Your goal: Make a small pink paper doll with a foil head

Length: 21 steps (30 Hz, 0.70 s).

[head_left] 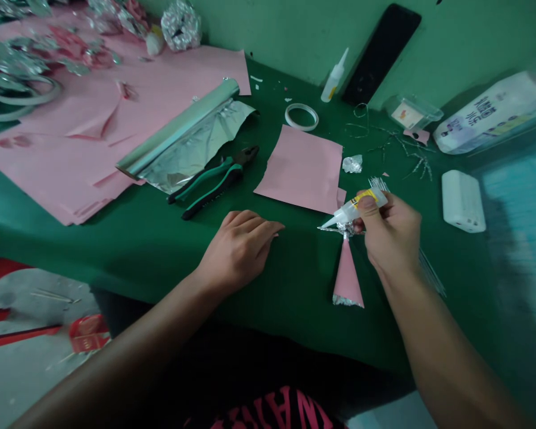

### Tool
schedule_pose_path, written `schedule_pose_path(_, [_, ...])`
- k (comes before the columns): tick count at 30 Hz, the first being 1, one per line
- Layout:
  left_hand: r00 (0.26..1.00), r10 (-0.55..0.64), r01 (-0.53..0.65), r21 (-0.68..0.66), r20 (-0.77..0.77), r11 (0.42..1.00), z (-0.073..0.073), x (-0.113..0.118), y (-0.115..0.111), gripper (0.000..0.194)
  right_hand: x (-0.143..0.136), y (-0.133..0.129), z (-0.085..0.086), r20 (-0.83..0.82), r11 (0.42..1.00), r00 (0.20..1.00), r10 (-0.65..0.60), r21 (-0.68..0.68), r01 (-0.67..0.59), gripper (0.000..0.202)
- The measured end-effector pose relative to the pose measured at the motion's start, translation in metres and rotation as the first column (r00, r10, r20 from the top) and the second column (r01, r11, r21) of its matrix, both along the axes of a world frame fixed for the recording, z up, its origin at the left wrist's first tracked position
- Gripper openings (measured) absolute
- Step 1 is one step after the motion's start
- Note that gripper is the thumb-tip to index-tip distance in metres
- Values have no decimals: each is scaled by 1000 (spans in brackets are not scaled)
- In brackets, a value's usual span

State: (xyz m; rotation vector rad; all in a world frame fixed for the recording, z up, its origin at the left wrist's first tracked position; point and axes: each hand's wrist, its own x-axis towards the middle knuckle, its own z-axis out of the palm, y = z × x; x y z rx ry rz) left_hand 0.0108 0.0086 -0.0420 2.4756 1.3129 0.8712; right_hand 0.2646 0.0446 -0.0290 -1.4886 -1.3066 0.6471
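Note:
My right hand (pixel 390 232) grips a small white glue bottle (pixel 356 205) with a yellow label, its nozzle tilted down to the left. Just below the bottle lies a cone of pink paper (pixel 348 275) with crumpled foil at its narrow top and silvery foil along its wide end. The nozzle tip is close to the foil at the top; whether they touch I cannot tell. My left hand (pixel 239 250) rests on the green table with its fingers curled together; anything inside them is hidden. A square of pink paper (pixel 304 170) lies between and beyond my hands.
Pliers (pixel 218 182) and a foil roll (pixel 183 131) lie left of centre, beside large pink sheets (pixel 152 77). A tape ring (pixel 301 117), second glue bottle (pixel 334 80) and black phone-like slab (pixel 382 53) sit farther back. Thin wires (pixel 431 271) and a white box (pixel 463 201) are at right.

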Motion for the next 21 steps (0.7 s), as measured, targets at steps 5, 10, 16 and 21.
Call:
schedule_pose_path(5, [1000, -3, 3, -4, -5, 1000, 1, 0, 0, 20, 0, 0, -1, 7, 1000, 1000, 1, 16, -1, 35])
schedule_pose_path(10, [1000, 2, -2, -16, -10, 1000, 1, 0, 0, 21, 2, 1, -3, 13, 999, 1000, 6, 40, -7, 32])
schedule_pose_path(16, [1000, -1, 0, -27, -15, 1000, 2, 0, 0, 22, 4, 2, -5, 30, 998, 999, -28, 59, 27, 31])
schedule_pose_path(21, [1000, -5, 5, -19, -8, 1000, 2, 0, 0, 21, 5, 2, -6, 11, 998, 1000, -29, 65, 28, 31])
